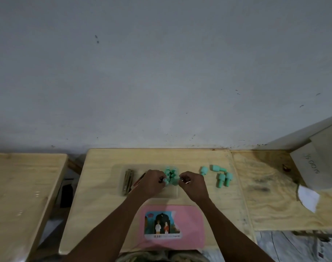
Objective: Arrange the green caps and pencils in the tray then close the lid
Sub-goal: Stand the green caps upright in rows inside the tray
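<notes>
A clear tray (173, 194) lies mid-table. In it, a cluster of green caps (170, 173) stands at the far side, and a bundle of pencils (127, 181) lies at its left end. My left hand (152, 183) and my right hand (193, 184) flank the cluster, fingertips touching caps on either side; the fingers curl in, and I cannot tell if a cap is held. Several more green caps (222, 176) lie loose on the table right of the tray. The pink lid (173, 225), with a picture sticker, lies flat near the front edge.
A second wooden table (23, 195) stands to the left across a gap. On the right table surface (274, 186) lean grey boards (320, 163), with a white paper scrap (308, 198) beside them. A grey wall rises behind.
</notes>
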